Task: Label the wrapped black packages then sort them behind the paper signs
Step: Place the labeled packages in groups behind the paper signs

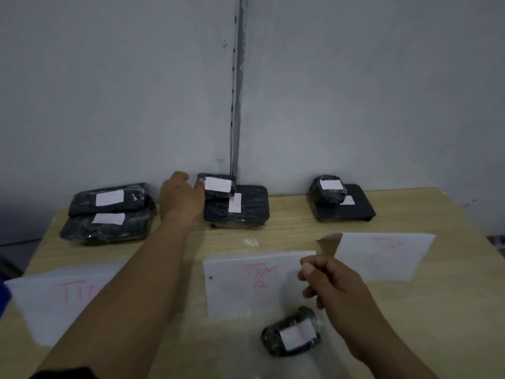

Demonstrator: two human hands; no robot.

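Observation:
My left hand (pixel 180 196) reaches to the back of the table and grips a small labelled black package (pixel 217 185), which rests on a larger flat labelled package (pixel 250 207) behind the middle paper sign (pixel 232 285). My right hand (pixel 330 280) hovers loosely curled over that sign, holding nothing I can see. A small labelled black package (pixel 291 333) lies near the front, just below my right hand. Two stacked labelled packages (pixel 109 212) sit behind the left sign (pixel 49 299). Two more packages (pixel 340 199) sit behind the right sign (pixel 388 255).
The wooden table (pixel 451 310) stands against a grey wall with a vertical metal rail (pixel 237 91). A small scrap of white paper (pixel 251 242) lies between the middle stack and the middle sign. The table's right edge falls away at the far right.

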